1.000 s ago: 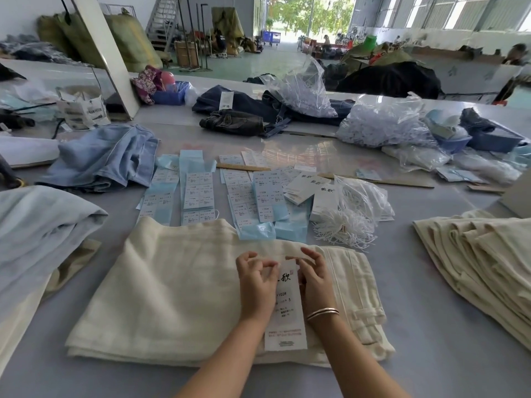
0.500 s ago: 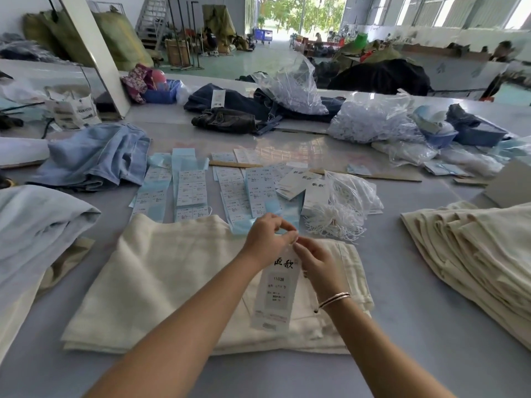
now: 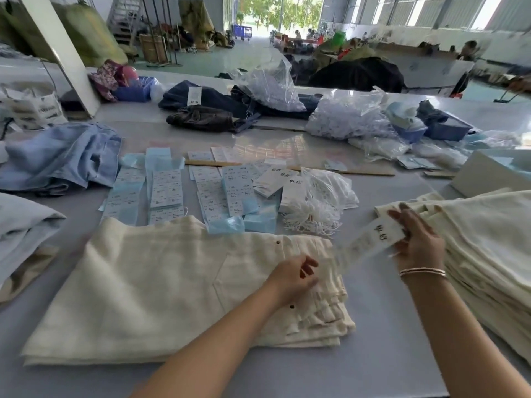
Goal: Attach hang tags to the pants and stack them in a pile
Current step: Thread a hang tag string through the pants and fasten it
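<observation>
Folded cream pants lie on the grey table in front of me, waistband to the right. My left hand rests on the waistband with fingers curled; whether it pinches anything is unclear. My right hand grips a long white hang tag, blurred, held in the air to the right of the pants and stretching back toward the waistband. A pile of folded cream pants lies at the right, just behind my right hand.
Sheets of printed labels, boxes of tags and a bundle of white strings lie behind the pants. Blue jeans and grey-blue cloth lie left. Plastic bags and dark jeans sit farther back.
My hands, together at the tag over the waistband, have parted. The right hand has swung the tag out to the right toward the pile; the left hand has dropped onto the waistband.
</observation>
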Demonstrator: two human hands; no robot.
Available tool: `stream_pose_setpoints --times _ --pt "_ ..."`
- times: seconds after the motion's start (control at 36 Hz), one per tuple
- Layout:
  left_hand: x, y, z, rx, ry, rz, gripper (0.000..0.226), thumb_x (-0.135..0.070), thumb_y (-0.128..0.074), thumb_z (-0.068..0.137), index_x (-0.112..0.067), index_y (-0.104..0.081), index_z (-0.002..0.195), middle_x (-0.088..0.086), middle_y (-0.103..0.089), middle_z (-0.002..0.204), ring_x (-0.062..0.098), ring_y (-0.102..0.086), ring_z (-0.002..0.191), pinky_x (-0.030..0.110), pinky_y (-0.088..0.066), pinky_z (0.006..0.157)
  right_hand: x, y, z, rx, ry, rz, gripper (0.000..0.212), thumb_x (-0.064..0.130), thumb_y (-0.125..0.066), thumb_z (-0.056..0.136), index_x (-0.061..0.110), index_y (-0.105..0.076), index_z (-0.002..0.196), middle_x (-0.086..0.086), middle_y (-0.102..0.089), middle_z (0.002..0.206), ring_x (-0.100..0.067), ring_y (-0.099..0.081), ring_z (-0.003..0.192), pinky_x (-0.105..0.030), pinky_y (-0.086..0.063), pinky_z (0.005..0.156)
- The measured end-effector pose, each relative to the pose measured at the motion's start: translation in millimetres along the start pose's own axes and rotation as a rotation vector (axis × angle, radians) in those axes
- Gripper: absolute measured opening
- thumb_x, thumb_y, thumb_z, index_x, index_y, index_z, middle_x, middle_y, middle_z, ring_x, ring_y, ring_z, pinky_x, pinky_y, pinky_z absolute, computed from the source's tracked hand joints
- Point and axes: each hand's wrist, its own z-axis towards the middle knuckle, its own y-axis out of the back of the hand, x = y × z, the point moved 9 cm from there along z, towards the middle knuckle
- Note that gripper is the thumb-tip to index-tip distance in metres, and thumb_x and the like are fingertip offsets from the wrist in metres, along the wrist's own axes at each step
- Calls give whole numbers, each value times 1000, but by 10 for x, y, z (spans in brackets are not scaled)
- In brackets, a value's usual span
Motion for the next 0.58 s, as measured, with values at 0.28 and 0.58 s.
stream_pose_setpoints --times 0.28,0.58 --pt "-118 -209 -60 -53 -116 338 32 -55 -66 81 -33 -73 102 -3 -61 108 18 -51 110 30 -35 91 -47 -511 -675 502 737 -1230 2 5 -73 81 5 -75 80 1 -58 64 -17 -51 52 -30 -42 55" --pt "182 -284 13 17 155 -199 19 -27 -65 91 -14 -71 104 8 -71 104 21 -64 103 39 -46 99 -614 -145 -1137 356 527 -1113 16 -3 -77 73 12 -75 78 13 -53 62 1 -52 59 -8 -37 57"
